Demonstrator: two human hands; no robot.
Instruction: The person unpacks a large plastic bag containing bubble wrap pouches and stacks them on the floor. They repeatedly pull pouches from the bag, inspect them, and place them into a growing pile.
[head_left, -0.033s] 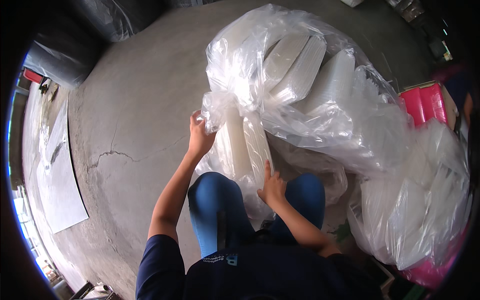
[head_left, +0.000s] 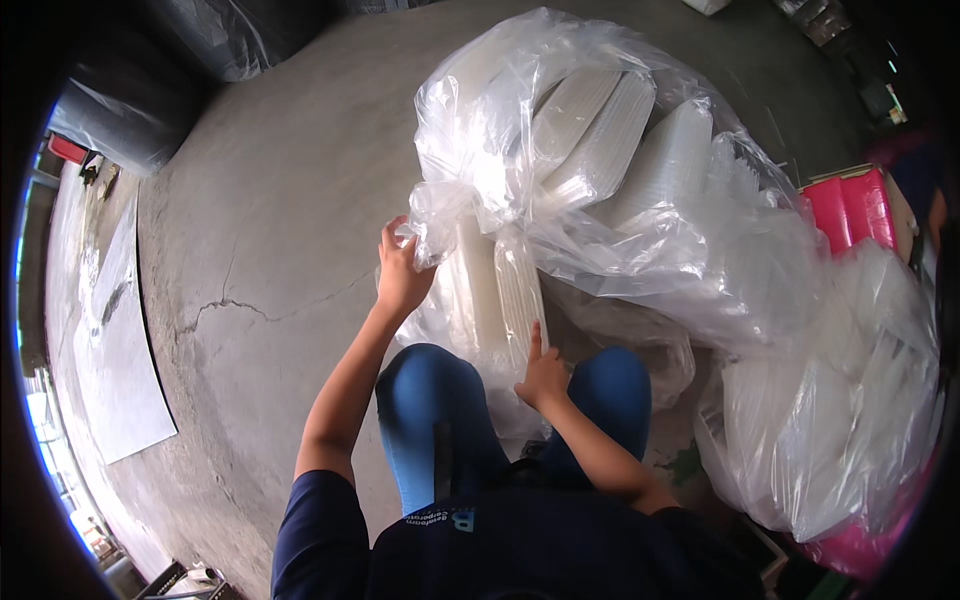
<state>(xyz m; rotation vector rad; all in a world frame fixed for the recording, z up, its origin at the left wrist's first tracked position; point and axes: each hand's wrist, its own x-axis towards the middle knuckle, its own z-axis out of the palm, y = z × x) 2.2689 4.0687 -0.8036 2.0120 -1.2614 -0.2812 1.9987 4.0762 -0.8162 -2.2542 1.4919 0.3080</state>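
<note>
From afar, I see my left grip [head_left: 405, 268] clamped on gathered clear film [head_left: 440, 212], which partly covers its fingers; the thumb is hard to make out. My right grip [head_left: 543, 378] has thumb and extended index apart, the fingertip at the edge of a whitish stack [head_left: 519, 290] between both grips, its top film-covered. Knees [head_left: 430, 390] bound their near side; concrete floor [head_left: 270, 240] stretches left of the left grip.

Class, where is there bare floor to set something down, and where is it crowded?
Bare: the floor left of the left hand, bordered by the pale sheet, dark bundles and clear bags. Crowded: the right side, where bags and a pink package bunch together.
</note>
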